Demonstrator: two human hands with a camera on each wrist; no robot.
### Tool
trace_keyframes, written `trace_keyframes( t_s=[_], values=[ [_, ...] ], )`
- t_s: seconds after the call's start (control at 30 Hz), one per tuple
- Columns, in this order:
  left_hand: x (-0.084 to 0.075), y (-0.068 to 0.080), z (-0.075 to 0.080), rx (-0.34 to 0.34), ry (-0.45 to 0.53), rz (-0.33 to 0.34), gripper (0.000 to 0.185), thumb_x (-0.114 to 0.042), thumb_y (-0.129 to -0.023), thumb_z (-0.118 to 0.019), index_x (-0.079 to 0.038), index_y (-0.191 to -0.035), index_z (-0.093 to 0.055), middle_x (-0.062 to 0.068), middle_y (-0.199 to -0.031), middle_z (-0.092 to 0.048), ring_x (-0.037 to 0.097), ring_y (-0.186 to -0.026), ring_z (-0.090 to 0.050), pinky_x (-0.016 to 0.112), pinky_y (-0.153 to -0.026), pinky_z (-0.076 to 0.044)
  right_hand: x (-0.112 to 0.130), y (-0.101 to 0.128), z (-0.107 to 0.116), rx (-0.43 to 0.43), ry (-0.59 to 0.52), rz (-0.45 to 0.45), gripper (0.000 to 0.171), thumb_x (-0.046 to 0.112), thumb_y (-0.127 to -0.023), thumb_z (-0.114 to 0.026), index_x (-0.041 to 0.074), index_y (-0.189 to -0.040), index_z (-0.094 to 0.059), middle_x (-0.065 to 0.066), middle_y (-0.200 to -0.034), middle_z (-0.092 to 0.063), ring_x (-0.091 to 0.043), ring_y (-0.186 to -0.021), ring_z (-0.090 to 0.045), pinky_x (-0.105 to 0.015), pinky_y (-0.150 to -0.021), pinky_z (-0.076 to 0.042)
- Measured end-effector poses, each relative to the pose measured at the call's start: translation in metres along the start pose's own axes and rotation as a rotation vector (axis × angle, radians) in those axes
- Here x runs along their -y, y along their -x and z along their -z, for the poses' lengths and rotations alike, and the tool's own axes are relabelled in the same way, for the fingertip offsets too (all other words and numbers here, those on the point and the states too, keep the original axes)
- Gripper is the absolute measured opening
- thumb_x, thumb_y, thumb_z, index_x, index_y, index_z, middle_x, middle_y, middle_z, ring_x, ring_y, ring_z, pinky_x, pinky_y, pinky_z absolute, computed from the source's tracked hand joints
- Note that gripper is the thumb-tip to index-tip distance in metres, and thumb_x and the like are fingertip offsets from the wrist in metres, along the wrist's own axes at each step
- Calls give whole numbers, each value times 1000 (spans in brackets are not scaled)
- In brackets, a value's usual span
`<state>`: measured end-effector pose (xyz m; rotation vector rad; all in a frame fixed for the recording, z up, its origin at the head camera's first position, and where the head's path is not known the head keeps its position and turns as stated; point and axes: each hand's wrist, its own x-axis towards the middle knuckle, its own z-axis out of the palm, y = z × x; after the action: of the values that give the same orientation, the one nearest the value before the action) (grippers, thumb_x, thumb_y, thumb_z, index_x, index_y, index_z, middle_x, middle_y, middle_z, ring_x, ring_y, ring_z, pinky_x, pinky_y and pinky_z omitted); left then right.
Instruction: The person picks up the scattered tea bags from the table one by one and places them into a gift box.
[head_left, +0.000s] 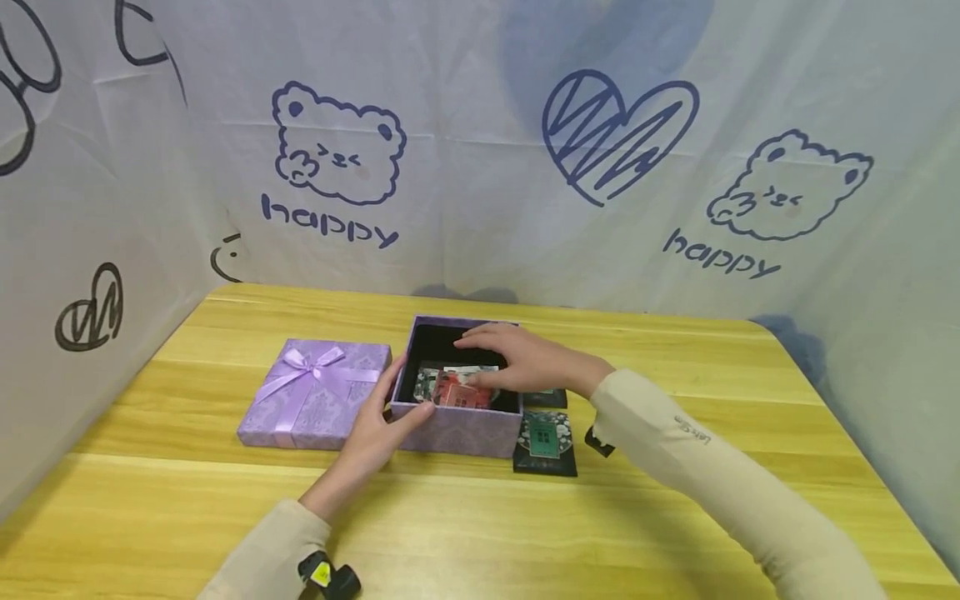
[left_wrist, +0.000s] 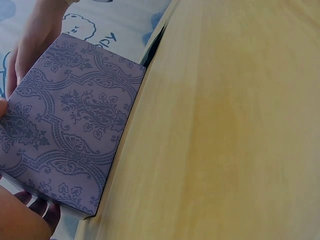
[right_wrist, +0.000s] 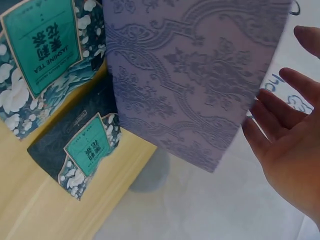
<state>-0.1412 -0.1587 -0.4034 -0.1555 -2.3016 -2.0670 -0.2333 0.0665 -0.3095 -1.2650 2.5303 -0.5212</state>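
Note:
A purple patterned gift box (head_left: 459,433) stands open at the middle of the table, its inside black. My left hand (head_left: 369,435) grips its near left corner, thumb on the front rim and fingers along the left side. Over the opening hovers my right hand (head_left: 528,360), fingers apart and loosely bent, with nothing seen between them. A red packet (head_left: 465,395) and a dark floral packet (head_left: 425,383) lie inside, partly hidden by the box's front wall. To the box's right lie two jasmine tea packets, a nearer one (head_left: 545,442) and a farther one (head_left: 547,398) partly covered by my arm.
The purple lid (head_left: 326,400) with a ribbon bow lies on the wooden table (head_left: 480,525), left of the box. A white cloth (head_left: 465,183) with drawn bears and hearts hangs behind the table and along its sides.

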Motion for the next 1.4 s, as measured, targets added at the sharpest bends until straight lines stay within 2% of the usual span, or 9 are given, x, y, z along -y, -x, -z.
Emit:
trace_keyframes(
  t_s=[0.33,0.7,0.87,0.97,1.23,1.4],
  values=[
    [-1,0,-1,-11,-12,11,78,-14,-90,-69,-20,-154,-25,18,-151,-33,38,-127,-43,48,-102,-38,-3,30,3,-109,-30,-3,54,29,-97,-59,7,-145,-44,-14,-149,-38,-33,-137,-33,-53,-108,-29],
    [1,-1,0,0,-9,32,79,-16,-90,-69,-25,-155,-24,14,-154,-28,38,-127,-44,49,-103,-37,-21,60,-15,-212,-81,-36,58,30,-96,-61,4,-145,-42,-17,-149,-38,-36,-136,-32,-56,-107,-29],
    [1,-1,0,0,-17,36,80,-17,-90,-69,-25,-155,-24,13,-155,-27,38,-127,-43,52,-104,-35,-28,71,-28,-244,-126,-68,68,32,-95,-63,6,-150,-33,-17,-154,-28,-36,-137,-31,-58,-106,-31],
    [1,-1,0,-3,-14,39,80,-17,-90,-69,-25,-155,-24,13,-155,-27,38,-128,-43,51,-105,-35,-31,76,-34,-240,-146,-92,71,32,-94,-64,8,-151,-30,-16,-154,-29,-36,-137,-32,-58,-106,-31],
    [0,-1,-1,-10,-10,35,79,-15,-90,-69,-24,-155,-25,15,-154,-30,37,-125,-47,46,-101,-41,-42,90,-48,-152,-124,-105,62,29,-94,-64,1,-144,-42,-20,-147,-40,-41,-135,-33,-58,-107,-29],
    [-1,-1,-1,-6,0,31,79,-14,-90,-69,-22,-155,-24,15,-154,-29,38,-126,-45,46,-101,-40,-48,97,-58,-109,-115,-156,65,30,-90,-68,2,-143,-44,-20,-145,-42,-41,-133,-36,-58,-106,-30]
  ],
)
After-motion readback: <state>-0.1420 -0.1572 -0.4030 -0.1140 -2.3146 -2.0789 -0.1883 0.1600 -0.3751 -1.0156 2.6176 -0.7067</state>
